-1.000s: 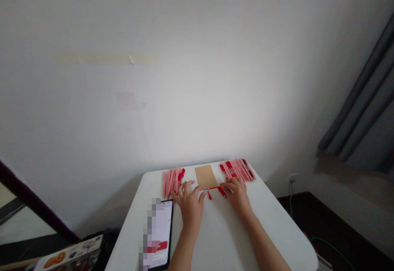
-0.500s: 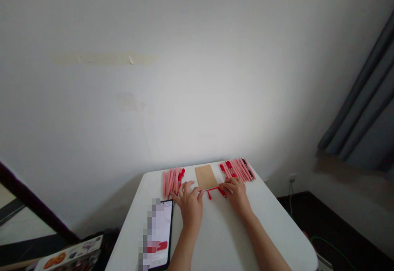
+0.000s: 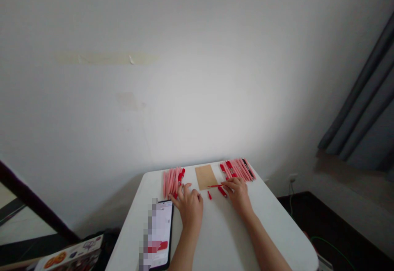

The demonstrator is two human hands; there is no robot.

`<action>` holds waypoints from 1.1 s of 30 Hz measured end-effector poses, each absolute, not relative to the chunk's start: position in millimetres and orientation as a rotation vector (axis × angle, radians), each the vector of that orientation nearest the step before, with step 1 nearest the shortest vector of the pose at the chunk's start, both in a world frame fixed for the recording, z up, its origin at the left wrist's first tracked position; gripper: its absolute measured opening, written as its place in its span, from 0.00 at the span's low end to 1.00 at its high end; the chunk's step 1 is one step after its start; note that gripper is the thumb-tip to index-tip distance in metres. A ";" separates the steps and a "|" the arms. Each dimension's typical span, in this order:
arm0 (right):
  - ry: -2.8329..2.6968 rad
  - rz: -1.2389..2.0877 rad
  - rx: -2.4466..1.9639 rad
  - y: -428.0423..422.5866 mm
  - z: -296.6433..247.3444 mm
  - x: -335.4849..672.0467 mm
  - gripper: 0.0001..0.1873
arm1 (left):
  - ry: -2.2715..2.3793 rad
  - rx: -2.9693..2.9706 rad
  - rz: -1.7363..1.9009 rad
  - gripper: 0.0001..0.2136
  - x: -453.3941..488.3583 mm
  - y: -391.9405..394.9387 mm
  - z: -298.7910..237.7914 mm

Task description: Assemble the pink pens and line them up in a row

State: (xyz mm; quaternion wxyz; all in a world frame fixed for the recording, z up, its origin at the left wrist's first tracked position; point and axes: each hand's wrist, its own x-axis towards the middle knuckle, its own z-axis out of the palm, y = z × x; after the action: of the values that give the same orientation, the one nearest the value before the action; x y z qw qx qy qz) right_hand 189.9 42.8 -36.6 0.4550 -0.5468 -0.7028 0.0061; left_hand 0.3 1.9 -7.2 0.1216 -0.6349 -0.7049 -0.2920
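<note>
My right hand (image 3: 236, 190) pinches one end of a thin red pen refill (image 3: 214, 186), which points left over the near edge of a brown notebook or card (image 3: 205, 176). My left hand (image 3: 189, 203) is open and holds nothing, fingers apart and bent over the table. It is just in front of a pile of pink pens (image 3: 171, 181). Between my hands lies a small red pen part (image 3: 209, 195). A red pen barrel (image 3: 222, 191) rests beside my right fingertips.
A row of pink, red and black pens (image 3: 238, 169) lies at the back right of the white table (image 3: 221, 238). To the left of my left forearm is a phone (image 3: 164, 230), partly blurred out. The wall (image 3: 197, 78) rises behind the table.
My left fingers have come off the red refill and moved slightly left. The refill is now held by my right hand alone, its free end slightly raised.
</note>
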 end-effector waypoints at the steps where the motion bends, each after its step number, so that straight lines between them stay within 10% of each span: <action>1: -1.736 0.017 -1.346 42.7 -36.7 189.9 0.12 | -2.061 -1.851 -0.847 0.06 0.3 2.0 -7.5; 33: -1.944 -0.047 -1.396 36.3 -10.4 174.4 0.08 | -2.047 -1.698 -0.982 0.07 -9.2 -0.2 -1.6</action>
State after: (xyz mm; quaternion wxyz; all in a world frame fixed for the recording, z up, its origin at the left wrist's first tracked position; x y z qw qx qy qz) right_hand 174.4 36.3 -10.4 0.3655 -0.5428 -0.7560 -0.0183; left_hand -9.2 -0.2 -1.6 0.1527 -0.5920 -0.7134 -0.3425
